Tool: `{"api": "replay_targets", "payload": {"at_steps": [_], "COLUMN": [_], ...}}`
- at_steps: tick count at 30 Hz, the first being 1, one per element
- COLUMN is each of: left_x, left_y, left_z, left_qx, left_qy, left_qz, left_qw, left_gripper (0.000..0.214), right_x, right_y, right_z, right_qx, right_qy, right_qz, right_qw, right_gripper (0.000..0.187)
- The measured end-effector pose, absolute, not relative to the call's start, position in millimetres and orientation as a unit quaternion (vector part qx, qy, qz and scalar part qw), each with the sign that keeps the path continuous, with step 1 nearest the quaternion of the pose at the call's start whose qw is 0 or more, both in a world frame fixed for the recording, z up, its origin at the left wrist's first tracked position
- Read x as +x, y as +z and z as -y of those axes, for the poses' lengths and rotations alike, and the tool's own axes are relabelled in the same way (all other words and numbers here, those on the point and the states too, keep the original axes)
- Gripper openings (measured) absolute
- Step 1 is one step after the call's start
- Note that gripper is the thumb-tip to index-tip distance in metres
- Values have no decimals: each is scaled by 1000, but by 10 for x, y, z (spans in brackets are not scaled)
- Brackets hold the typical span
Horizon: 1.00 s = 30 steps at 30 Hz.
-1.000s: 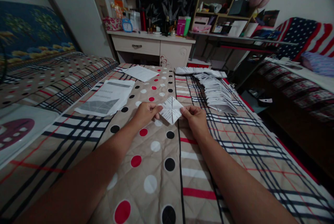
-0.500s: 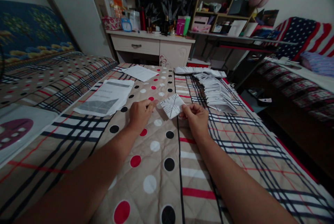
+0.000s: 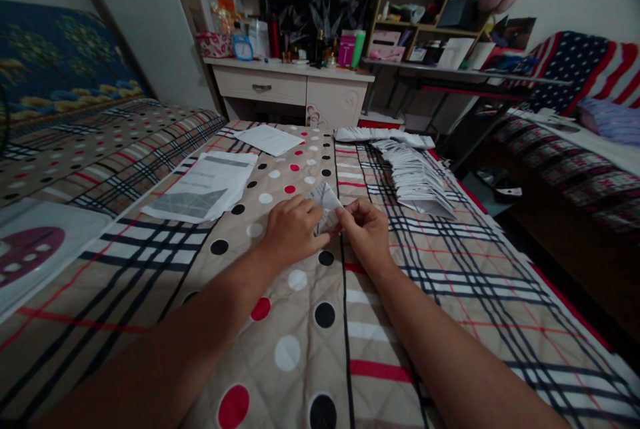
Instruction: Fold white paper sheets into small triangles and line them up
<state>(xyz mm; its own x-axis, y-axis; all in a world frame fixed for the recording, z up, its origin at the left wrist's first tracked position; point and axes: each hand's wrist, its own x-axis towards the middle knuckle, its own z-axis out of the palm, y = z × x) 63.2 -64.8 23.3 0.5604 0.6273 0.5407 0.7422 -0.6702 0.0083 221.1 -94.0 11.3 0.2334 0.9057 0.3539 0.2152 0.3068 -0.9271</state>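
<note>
One folded paper [image 3: 327, 202] is being held just above the quilt [image 3: 300, 322], pinched between two hands. It is being gripped by the left hand [image 3: 293, 232], whose fingers are being curled over its near left part, and by the right hand [image 3: 365, 232], whose fingertips are being pressed on its right edge. Most of the paper is being hidden by the knuckles, so only its far corner is being shown.

At 2 o'clock from the hands, one row of folded pieces [image 3: 415, 179] is being kept on the quilt, well apart from them. The pieces are too many and too closely overlapped to be counted. At 10 o'clock a pile of printed sheets [image 3: 205, 186] is being kept flat, and at 11 o'clock one loose sheet [image 3: 269, 139] is lying farther off. At 12 o'clock, beyond the bed's end, one dresser [image 3: 295, 86] is being crowded with bottles and boxes.
</note>
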Motion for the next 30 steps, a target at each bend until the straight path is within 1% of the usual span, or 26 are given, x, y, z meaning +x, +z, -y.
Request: {"api": "replay_targets", "payload": {"at_steps": [5, 6, 8, 10, 12, 14, 16, 20, 22, 24, 26, 28, 30], "left_x": [637, 642, 652, 661, 666, 668, 668, 672, 669, 656, 632, 607, 592], "left_y": [246, 240, 212, 167, 123, 97, 96, 118, 110, 89, 68, 64, 78], "left_z": [663, 660, 636, 589, 533, 489, 469, 474, 464, 435, 394, 362, 350], "left_qx": [-879, -875, -856, -815, -757, -703, -670, -660, -647, -614, -585, -589, -611], "left_qy": [-248, -262, -311, -380, -431, -440, -429, -383, -378, -418, -460, -462, -437], "left_qz": [397, 400, 412, 430, 431, 415, 402, 403, 414, 431, 443, 447, 453], "left_qw": [89, 74, 18, -86, -235, -375, -454, -506, -516, -512, -500, -490, -480], "left_gripper": [7, 7, 17, 26, 32, 35, 37, 41, 39, 33, 36, 43, 39], "right_x": [2209, 2211, 2220, 2236, 2255, 2272, 2283, 2301, 2317, 2336, 2353, 2362, 2366], "right_y": [123, 126, 131, 132, 123, 107, 87, 59, 54, 50, 37, 10, -31], "right_z": [966, 970, 971, 954, 923, 886, 854, 824, 823, 824, 819, 804, 783], "right_qx": [-496, -490, -486, -496, -507, -513, -510, -489, -489, -500, -515, -528, -531], "right_qy": [278, 276, 258, 226, 221, 248, 285, 368, 391, 398, 404, 402, 387], "right_qz": [562, 566, 560, 539, 513, 493, 474, 447, 440, 441, 454, 480, 513], "right_qw": [601, 602, 619, 643, 657, 658, 659, 653, 644, 631, 604, 574, 552], "right_gripper": [26, 26, 22, 18, 25, 34, 39, 51, 53, 49, 43, 41, 38]}}
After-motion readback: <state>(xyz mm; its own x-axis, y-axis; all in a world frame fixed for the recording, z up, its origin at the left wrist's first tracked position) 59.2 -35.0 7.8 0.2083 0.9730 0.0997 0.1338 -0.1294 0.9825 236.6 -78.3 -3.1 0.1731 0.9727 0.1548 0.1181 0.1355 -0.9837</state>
